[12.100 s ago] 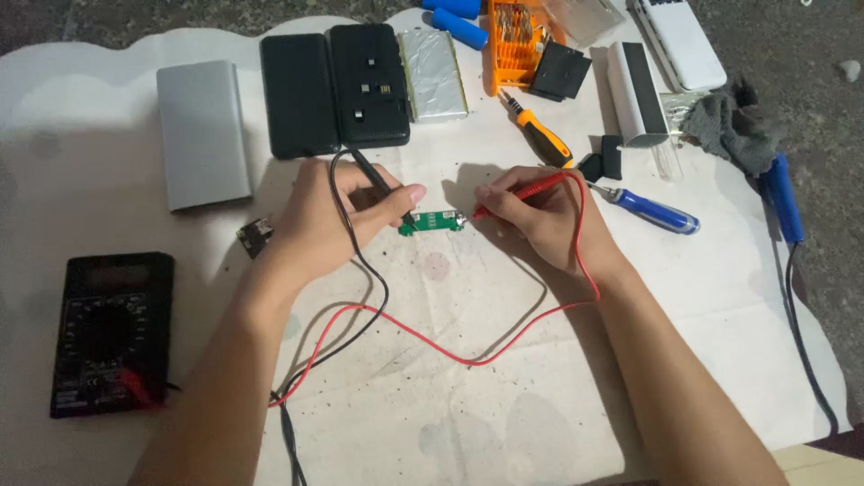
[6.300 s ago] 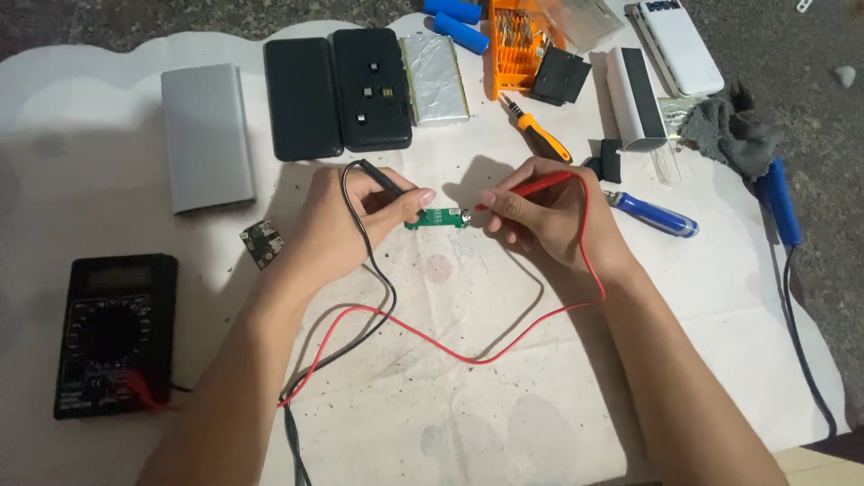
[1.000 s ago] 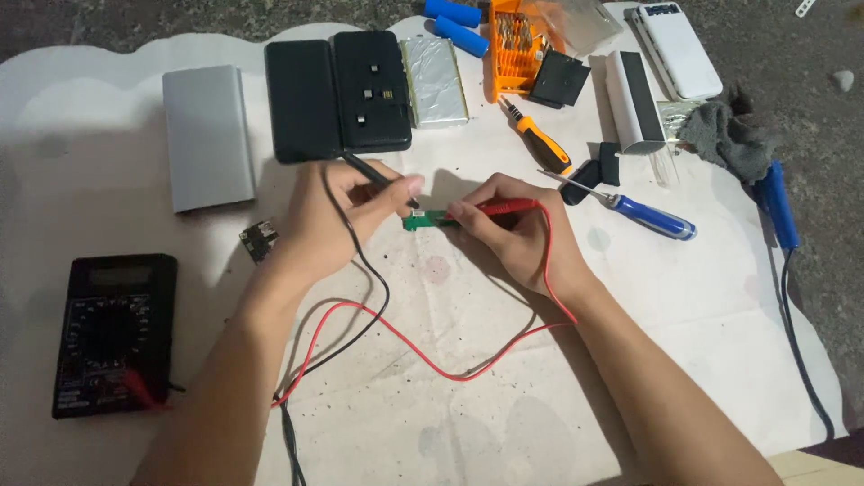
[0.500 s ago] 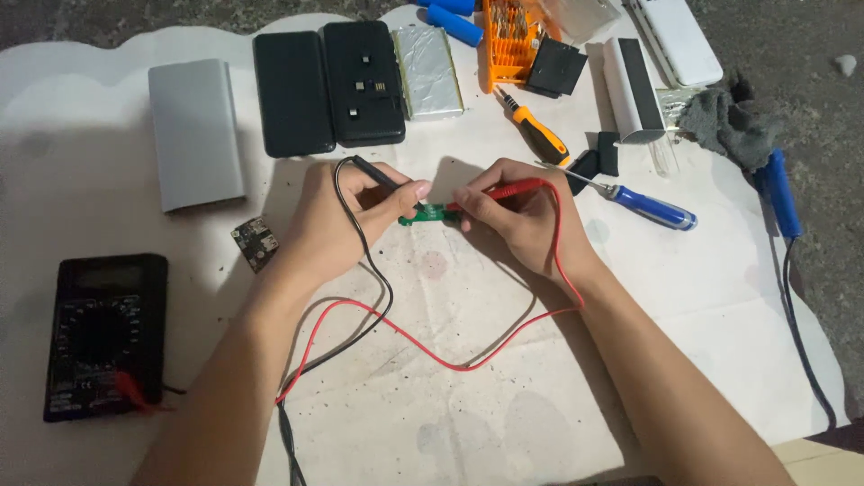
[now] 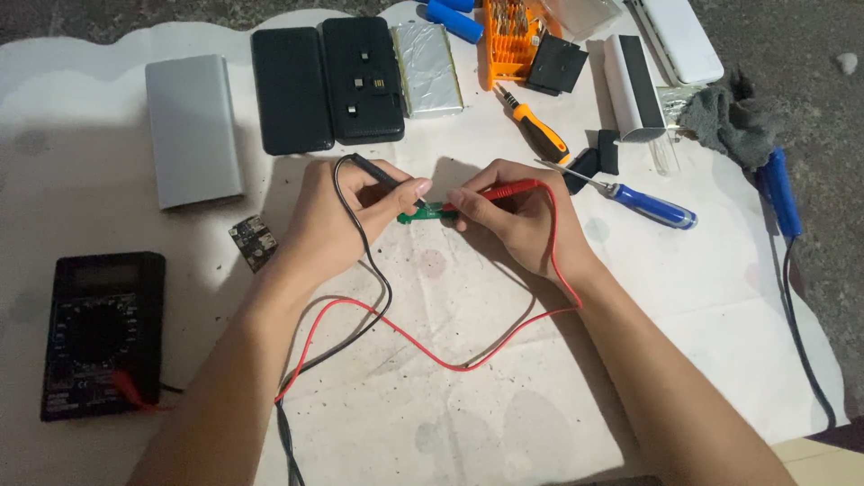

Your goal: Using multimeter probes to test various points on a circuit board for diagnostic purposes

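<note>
White paper is spread over the surface [image 5: 720, 297], and tools lie all around. At 9 o'clock a black meter [image 5: 101, 333] is seen. From it, a red wire [image 5: 432, 353] and a black wire [image 5: 369, 279] run up to the hands.

A black probe [image 5: 382, 175] is pinched by the left hand [image 5: 337, 216]. A red probe [image 5: 504, 189] is pinched by the right hand [image 5: 513, 220].

The tiny green board [image 5: 425, 214] is kept flat between both sets of fingers [image 5: 416, 187], touching them. It could be pushed sideways if a tip is pressed crooked. Two spots could be bridged by one slipping tip.
</note>
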